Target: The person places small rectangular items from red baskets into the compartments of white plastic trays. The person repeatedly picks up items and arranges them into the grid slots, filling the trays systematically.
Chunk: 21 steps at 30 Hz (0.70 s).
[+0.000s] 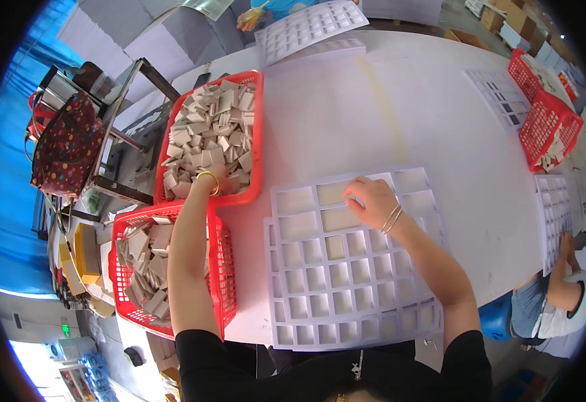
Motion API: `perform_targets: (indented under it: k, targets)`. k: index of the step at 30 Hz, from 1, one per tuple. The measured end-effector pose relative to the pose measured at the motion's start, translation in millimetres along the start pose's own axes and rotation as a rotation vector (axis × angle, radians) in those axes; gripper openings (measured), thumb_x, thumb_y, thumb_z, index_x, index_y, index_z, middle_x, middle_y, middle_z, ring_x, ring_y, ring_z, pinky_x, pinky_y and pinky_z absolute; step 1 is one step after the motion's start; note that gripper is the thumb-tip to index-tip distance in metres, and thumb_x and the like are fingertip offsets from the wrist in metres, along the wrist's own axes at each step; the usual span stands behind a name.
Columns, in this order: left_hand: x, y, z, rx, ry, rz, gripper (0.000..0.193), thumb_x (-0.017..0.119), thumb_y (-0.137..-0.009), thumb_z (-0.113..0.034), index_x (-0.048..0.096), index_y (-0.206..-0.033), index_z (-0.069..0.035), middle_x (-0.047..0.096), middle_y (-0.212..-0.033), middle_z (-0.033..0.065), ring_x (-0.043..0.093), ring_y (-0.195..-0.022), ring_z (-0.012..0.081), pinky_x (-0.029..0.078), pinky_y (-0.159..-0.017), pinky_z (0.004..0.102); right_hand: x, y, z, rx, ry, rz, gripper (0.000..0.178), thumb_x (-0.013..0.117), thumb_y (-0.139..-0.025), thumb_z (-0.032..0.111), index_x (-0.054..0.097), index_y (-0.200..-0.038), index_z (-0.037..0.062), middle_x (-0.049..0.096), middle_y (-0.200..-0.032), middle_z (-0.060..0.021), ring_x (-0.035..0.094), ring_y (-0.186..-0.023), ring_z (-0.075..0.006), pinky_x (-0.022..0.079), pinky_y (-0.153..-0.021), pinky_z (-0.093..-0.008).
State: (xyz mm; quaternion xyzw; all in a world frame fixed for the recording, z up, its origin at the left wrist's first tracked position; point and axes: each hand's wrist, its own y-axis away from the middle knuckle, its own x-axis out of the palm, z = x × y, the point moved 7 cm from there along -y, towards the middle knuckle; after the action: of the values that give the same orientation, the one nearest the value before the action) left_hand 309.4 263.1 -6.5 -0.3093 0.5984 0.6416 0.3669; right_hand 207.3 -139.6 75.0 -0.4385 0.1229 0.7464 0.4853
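My left hand reaches into the far red basket, down among a heap of small pale flat tiles. Its fingers are hidden by the wrist and the pile. In front of me lies a white compartment tray, which sits on another one that juts out beneath it. My right hand is over the tray's far rows with its fingers curled in; whether something is between them does not show. A few cells near that hand, such as one cell, look beige and filled, while many others show whitish bottoms.
A nearer red basket with larger tile pieces stands at my left. Across the white table, another person holds a white tray. At the right are more red baskets, trays and a seated person. A patterned bag sits on a rack.
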Motion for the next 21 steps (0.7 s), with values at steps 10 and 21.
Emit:
perform_targets:
  k: [10,21]
  targets:
    - [-71,122,-131,0.453,1.385,-0.353,0.031,0.056,-0.088,-0.01,0.053,-0.115,0.005,0.063,-0.102,0.0121,0.065,-0.089,0.0198,0.055,-0.074,0.0307,-27,14,27,0.118,-0.594,-0.127,0.04,0.068,-0.081,0.013,0.055,-0.118,0.0096,0.062,-0.099,-0.0066,0.063,-0.082,-0.0142,0.051,-0.067,-0.0303]
    - [21,195,-269,0.566,2.085,0.328,0.044,0.051,-0.092,-0.022,0.043,-0.128,0.001,0.056,-0.119,0.0112,0.059,-0.105,0.0214,0.051,-0.091,0.0356,-5,45,51,0.154,-0.817,0.104,0.057,0.075,-0.072,0.005,0.051,-0.123,0.005,0.059,-0.1,-0.0031,0.06,-0.075,-0.007,0.049,-0.062,-0.0215]
